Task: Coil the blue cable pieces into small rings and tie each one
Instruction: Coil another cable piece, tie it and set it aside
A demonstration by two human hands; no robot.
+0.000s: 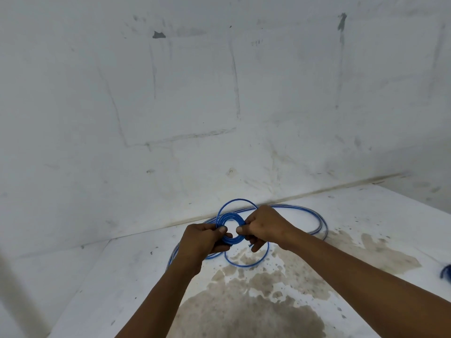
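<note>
1. The left hand grips the left side of the ring, a small coil of blue cable: its thumb lies over the front of the turns and its fingers curl behind them
2. The right hand pinches the right side of the ring, thumb tip at the inner edge of the coil, the other fingers curled round the turns from behind
3. The ring is held upright in the air between the two hands, above the floor and near the seam where the floor meets the wall; its opening faces the camera, and the two thumb tips sit at either side of that opening, close but apart
4. One looser turn arcs above the tight turns, and another loop hangs below the hands, down toward the floor
5. Behind the hands the long cable (blue with pale stripes) lies in wide loops on the floor along the wall seam, reaching to the right and back to the left under the left wrist
6. A brown stain spreads over the floor under the forearms
7. At the right edge of the view a bit of blue shows on the floor, too cropped to identify
</note>
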